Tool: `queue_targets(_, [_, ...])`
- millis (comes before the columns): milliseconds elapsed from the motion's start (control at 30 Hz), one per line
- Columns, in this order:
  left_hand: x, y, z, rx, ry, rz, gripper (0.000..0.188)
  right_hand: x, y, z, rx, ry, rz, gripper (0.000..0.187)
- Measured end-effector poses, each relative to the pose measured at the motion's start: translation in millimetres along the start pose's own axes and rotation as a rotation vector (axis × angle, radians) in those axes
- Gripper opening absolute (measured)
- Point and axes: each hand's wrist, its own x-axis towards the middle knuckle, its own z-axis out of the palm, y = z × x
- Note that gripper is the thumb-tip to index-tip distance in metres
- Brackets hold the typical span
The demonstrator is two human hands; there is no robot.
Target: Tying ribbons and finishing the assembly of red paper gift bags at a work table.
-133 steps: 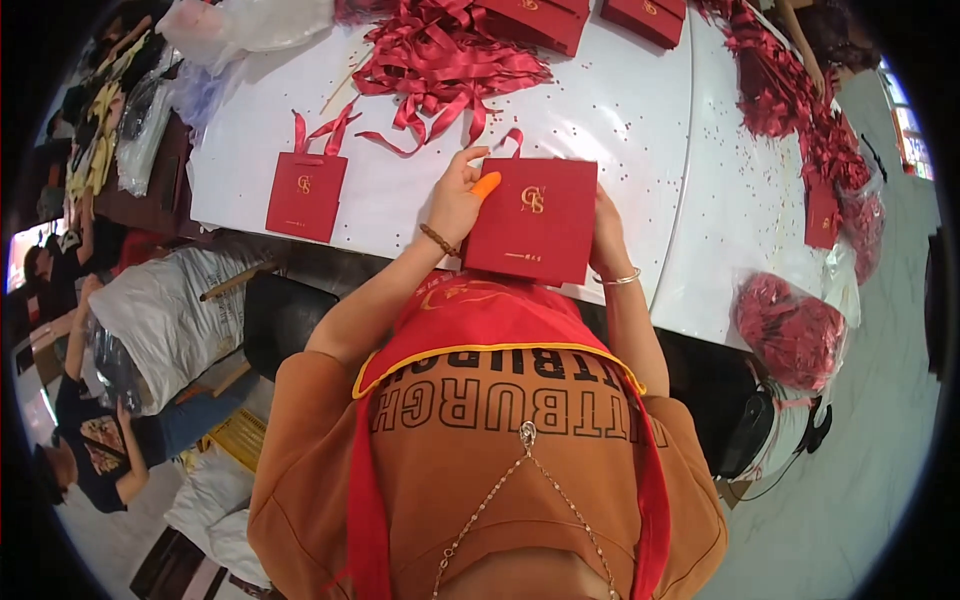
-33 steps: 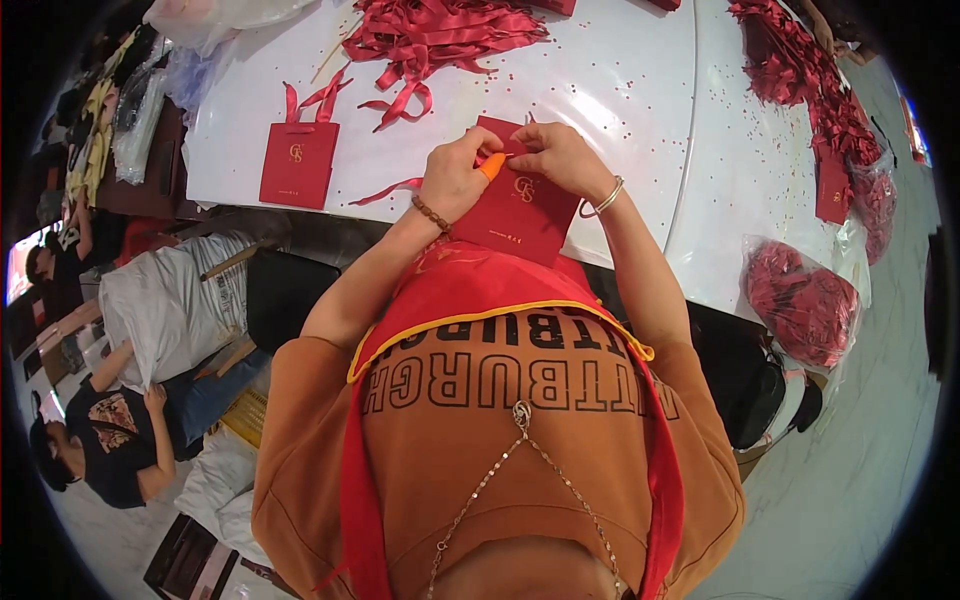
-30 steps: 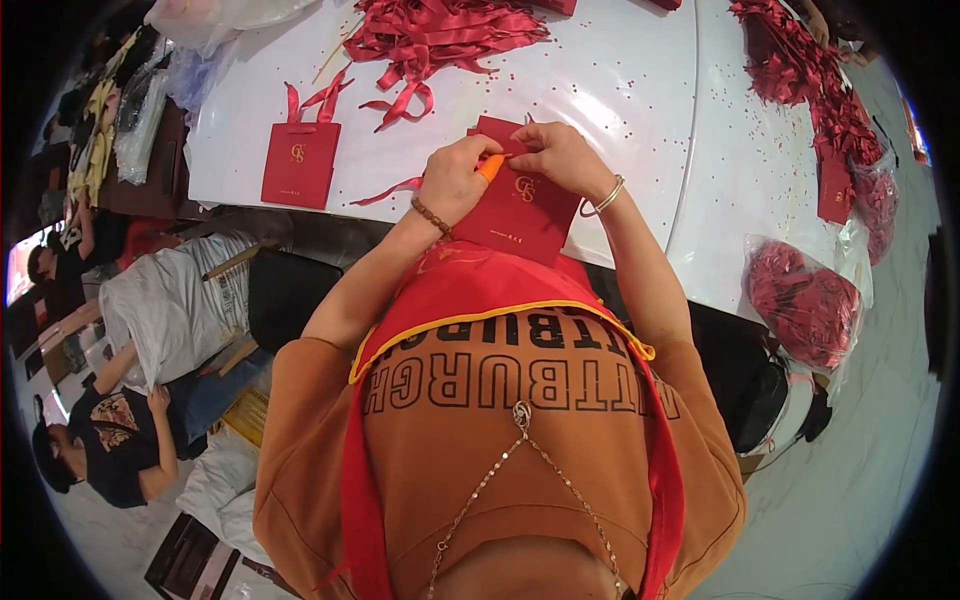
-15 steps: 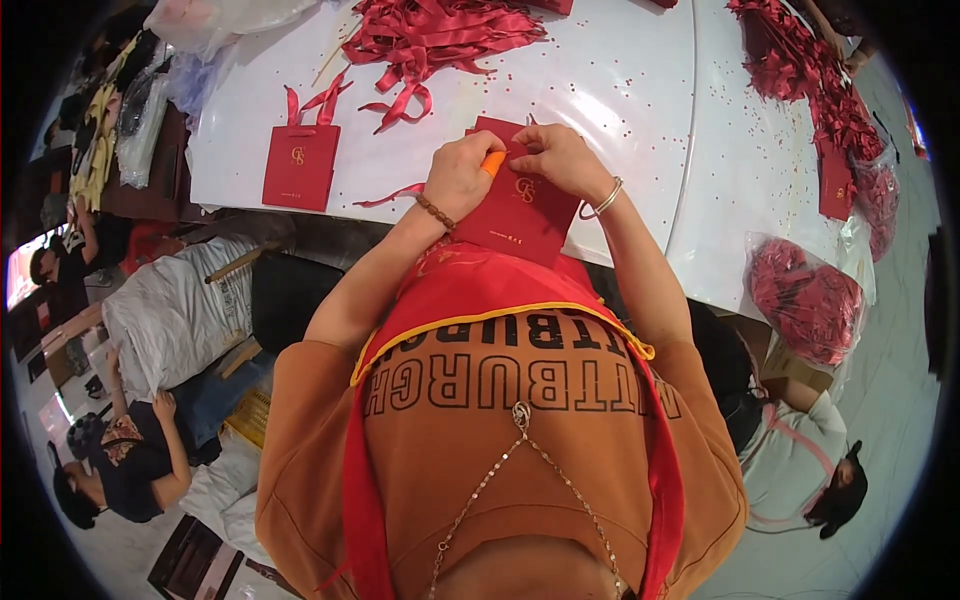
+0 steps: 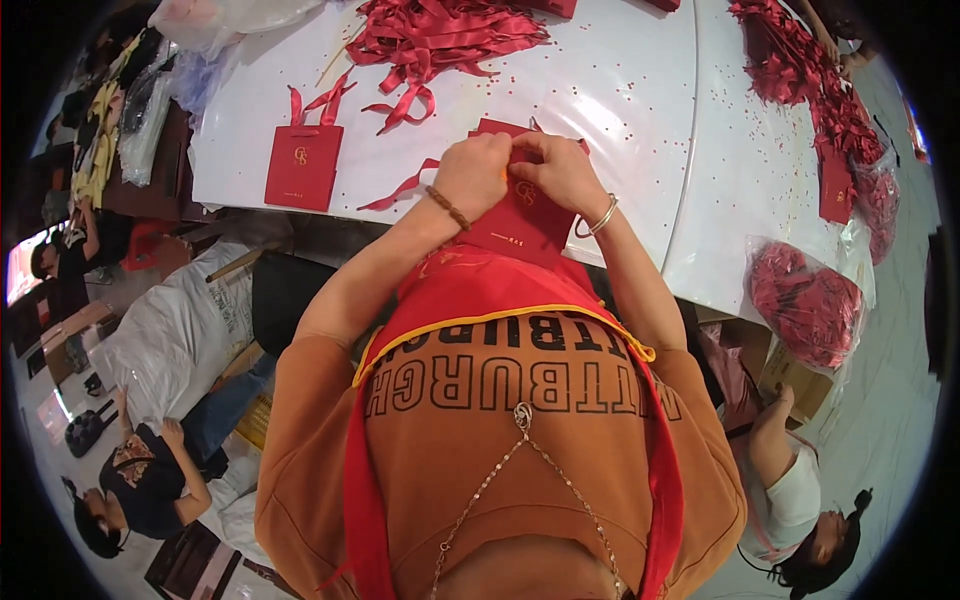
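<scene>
Here, the left hand [image 5: 475,178] and right hand [image 5: 569,180], grip narrow, hold a tilted red gold-printed bag [image 5: 521,228].

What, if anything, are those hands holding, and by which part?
The left hand and right hand are at the upper front of the red bag; what they grip is hidden.

- Front bag [image 5: 530,230]: sits under left hand [image 5: 475,175] and right hand [image 5: 562,177], across the near edge of the desk [image 5: 640,205].
- Second bag [image 5: 303,182]: lies on the desk, left of the left hand.
- Ribbon heap [image 5: 445,38]: lies on the desk, beyond both hands.
- Filled sack [image 5: 805,305]: sits right of the right hand.
</scene>
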Motion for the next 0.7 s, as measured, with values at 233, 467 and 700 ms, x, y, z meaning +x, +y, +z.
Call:
queue_targets(233, [4.3,1.6,2.6,0.077,-0.005,0.019,0.016,-5.9,-1.4,-1.6,0.032,-0.008,-0.006,0.029])
queue_targets(467, [5.5,-1.8,-17.9,-0.092,-0.066,-0.099,0.02,-9.3,4.3,6.5,0.123,0.045,-0.092,0.029])
queue_targets(700, [24.9,-39.3,-26.9,0.048,-0.248,0.004,0.024,-17.7,-6.5,6.0,-0.267,0.214,-0.248,0.023])
